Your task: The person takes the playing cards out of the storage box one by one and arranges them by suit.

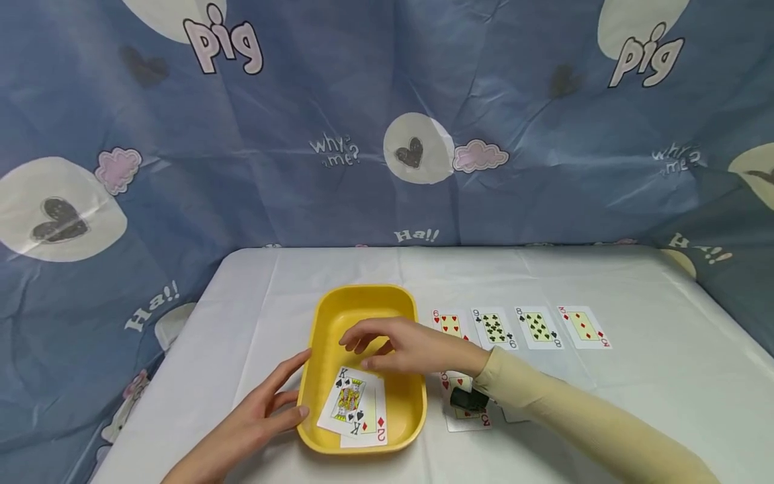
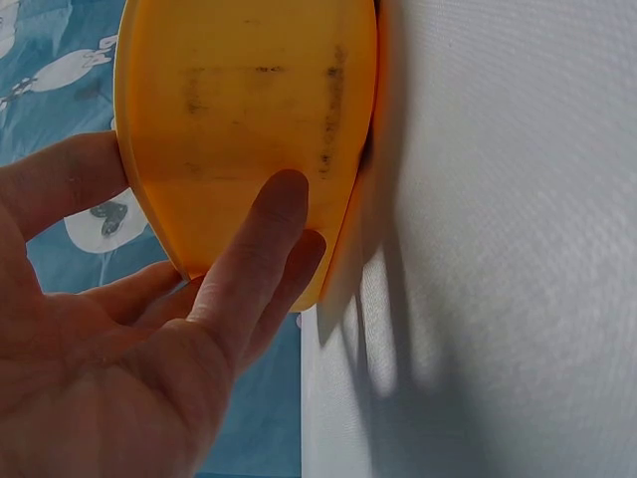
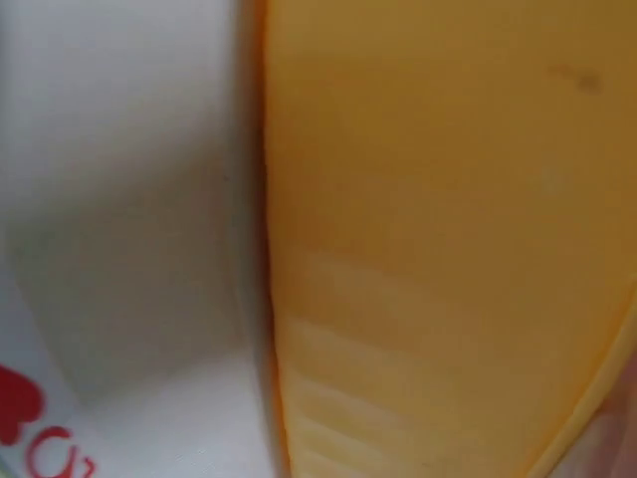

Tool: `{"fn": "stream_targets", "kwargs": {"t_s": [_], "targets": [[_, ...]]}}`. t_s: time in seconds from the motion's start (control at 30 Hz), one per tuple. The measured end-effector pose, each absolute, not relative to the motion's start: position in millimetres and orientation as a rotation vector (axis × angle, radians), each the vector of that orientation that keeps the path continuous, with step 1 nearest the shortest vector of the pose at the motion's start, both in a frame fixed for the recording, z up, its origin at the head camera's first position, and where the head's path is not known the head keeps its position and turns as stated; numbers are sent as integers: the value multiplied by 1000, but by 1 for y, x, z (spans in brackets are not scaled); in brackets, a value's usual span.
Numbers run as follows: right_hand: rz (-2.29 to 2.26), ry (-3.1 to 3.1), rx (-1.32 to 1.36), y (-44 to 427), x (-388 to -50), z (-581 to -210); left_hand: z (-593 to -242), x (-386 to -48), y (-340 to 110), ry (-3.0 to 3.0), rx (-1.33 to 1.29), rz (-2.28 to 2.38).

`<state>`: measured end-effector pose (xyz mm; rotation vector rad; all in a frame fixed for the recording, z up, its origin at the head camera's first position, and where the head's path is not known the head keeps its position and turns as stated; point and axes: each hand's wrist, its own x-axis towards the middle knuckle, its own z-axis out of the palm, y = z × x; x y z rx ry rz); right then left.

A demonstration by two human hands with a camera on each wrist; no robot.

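Note:
A yellow tray [image 1: 416, 403] lies on the white table with a king of spades [image 1: 349, 402] overlapping a two of diamonds [image 1: 379, 420] inside. My left hand [image 1: 256, 420] touches the tray's left side, with fingertips on the rim and outer wall; in the left wrist view the fingers [image 2: 249, 249] rest against that wall. Over the middle of the tray hovers my right hand [image 1: 402, 344], fingers loosely bent, with nothing visible in it. In the right wrist view the tray's wall [image 3: 428, 199] fills most of the picture, and only an edge of that hand shows.
Right of the tray lies a row of face-up cards: six of hearts [image 1: 449, 324], a black nine [image 1: 494, 329], a black eight [image 1: 538, 328] and three of diamonds [image 1: 584, 327]. Nearer, the right wrist's black camera [image 1: 468, 400] partly covers a red card [image 1: 465, 425]. A patterned blue curtain [image 1: 338, 202] hangs behind.

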<state>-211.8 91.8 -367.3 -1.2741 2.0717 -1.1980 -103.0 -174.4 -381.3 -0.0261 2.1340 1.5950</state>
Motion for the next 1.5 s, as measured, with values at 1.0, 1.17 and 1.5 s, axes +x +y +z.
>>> {"fn": "stream_targets", "kwargs": {"t_s": [1.0, 1.17, 1.5], "targets": [[-470, 1986, -1576, 47, -233, -382, -383, -102, -176, 2139, 23, 1618], [-464, 2013, -1555, 45, -233, -382, -384, -102, -177, 2125, 53, 1634], [-619, 2083, -1469, 47, -233, -380, -383, -101, -175, 2146, 2, 1601]]}}
